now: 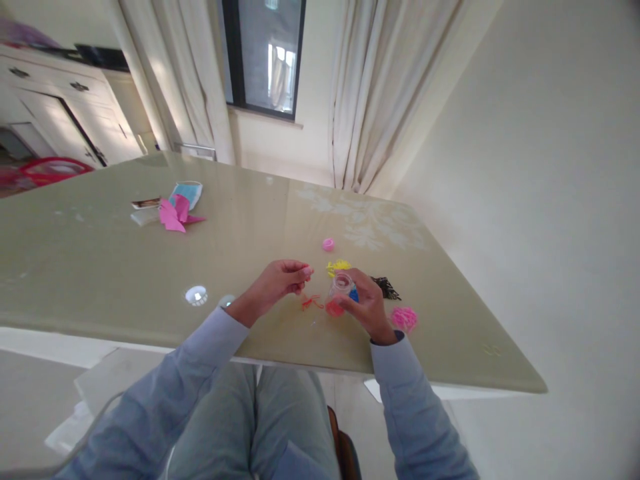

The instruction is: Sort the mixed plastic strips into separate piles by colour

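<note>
My right hand [367, 300] grips a small clear jar [342, 283] with red bits [334, 308] in its bottom; its open mouth tilts up and away from me. My left hand [285, 280] is closed in a pinch on something small and pinkish, too small to name. On the table below, between the hands, lie a few thin red strands [311, 303]. A yellow pile [339, 267] of small strands lies just beyond the jar. Partly hidden behind my right fingers is a blue pile [354, 294]. A black pile [386, 288] and a pink pile [404, 319] sit right of that hand.
A small pink round item [328, 245] stands farther back on the glossy table [250, 220]. At the far left lie folded pink paper [176, 215] and a blue face mask [188, 194]. The table's front edge runs just above my lap, and a wall rises to the right.
</note>
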The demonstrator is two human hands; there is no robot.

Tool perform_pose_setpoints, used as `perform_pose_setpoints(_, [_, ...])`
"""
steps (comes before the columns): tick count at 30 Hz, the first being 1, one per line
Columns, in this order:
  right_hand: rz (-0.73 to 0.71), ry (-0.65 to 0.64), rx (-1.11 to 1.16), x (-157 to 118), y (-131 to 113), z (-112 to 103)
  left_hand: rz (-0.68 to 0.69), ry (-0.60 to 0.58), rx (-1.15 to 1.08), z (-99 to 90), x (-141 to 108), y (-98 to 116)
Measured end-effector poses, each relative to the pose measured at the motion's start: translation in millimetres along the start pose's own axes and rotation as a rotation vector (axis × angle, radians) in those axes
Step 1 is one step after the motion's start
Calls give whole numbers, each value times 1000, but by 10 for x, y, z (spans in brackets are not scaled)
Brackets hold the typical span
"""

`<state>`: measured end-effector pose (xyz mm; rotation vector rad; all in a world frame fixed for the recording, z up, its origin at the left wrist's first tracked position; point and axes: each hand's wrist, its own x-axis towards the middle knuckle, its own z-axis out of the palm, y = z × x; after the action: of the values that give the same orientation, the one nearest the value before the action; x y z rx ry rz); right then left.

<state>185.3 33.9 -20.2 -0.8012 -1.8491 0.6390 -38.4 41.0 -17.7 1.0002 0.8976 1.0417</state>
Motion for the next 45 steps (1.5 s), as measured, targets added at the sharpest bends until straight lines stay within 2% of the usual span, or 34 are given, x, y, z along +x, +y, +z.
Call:
perform_pose_setpoints(5, [-60, -89, -26, -2, -37, 31, -44, -113, -267, 256, -289, 167])
perform_pose_setpoints(9, [-53, -115, -22, -10, -24, 48, -48, -165, -326, 409, -453, 136])
perform_pose_setpoints(16, [-46, -121, -21, -14, -30, 54, 34, -147, -365, 391, -454, -1])
perform_pose_setpoints(20, [-97, -136, -30, -16, -22, 56, 98, -106, -303, 358, -446, 26])
perform_pose_setpoints(24, [-130, -155, -50, -20, -16, 57, 211, 33, -44, 355, -456, 159])
perform_pose_setpoints(28, [-156, -152, -54, -20, -18, 57, 462, 129, 467, 369, -498, 302])
perform_pose_setpoints(31, [-167, -141, -55, -18, -17, 61, 639, 102, 758, 378, -508, 344])
perform_pose_setpoints(35, [-180, -145, -55, -13, -20, 77, 789, 6, 970, 384, -463, 351])
perform_pose_setpoints(38, [-182, -136, -67, -13, -34, 87, 819, -92, 1111, 411, -429, 403])
perform_pose_setpoints(41, [-167, -130, -80, -17, -52, 90, 772, -185, 1294, 466, -411, 497])
perform_pose_setpoints(45, [-160, -140, -91, -19, -51, 89, 655, -181, 1446, 522, -373, 568])
